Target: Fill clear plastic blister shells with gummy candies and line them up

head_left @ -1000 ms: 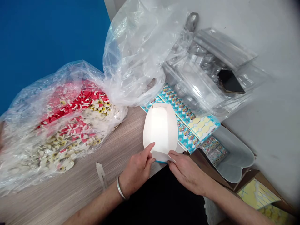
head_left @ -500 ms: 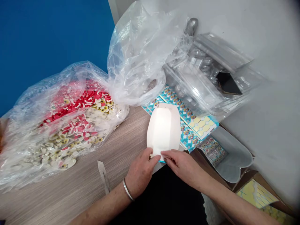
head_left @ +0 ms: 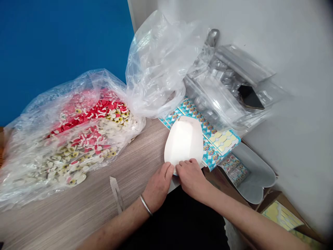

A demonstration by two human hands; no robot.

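A white folded card piece [head_left: 184, 142] with rounded sides and lengthwise creases lies near the table's front edge. My left hand [head_left: 159, 184] pinches its lower left edge between thumb and fingers, a silver bangle on the wrist. On the lower right edge, my right hand [head_left: 191, 177] is closed with its fingers curled over the card; its thumb is hidden. A thin strip of blue shows at the card's near edge, by the fingertips. Under and behind the card are printed blue sticker sheets [head_left: 215, 152] with yellow patches.
To the left, a clear plastic bag [head_left: 31, 152] holds many red and cream pieces. A crumpled clear bag [head_left: 156, 69] and clear plastic trays [head_left: 221, 97] stand behind. A metal strip [head_left: 116, 194] lies on the wooden table [head_left: 140, 149]. At right, a box holds a grey heart-shaped container [head_left: 257, 177].
My right hand has turned, its fingers now curling over the card's near edge. My left hand has closed in slightly from the left. The view has shifted a little.
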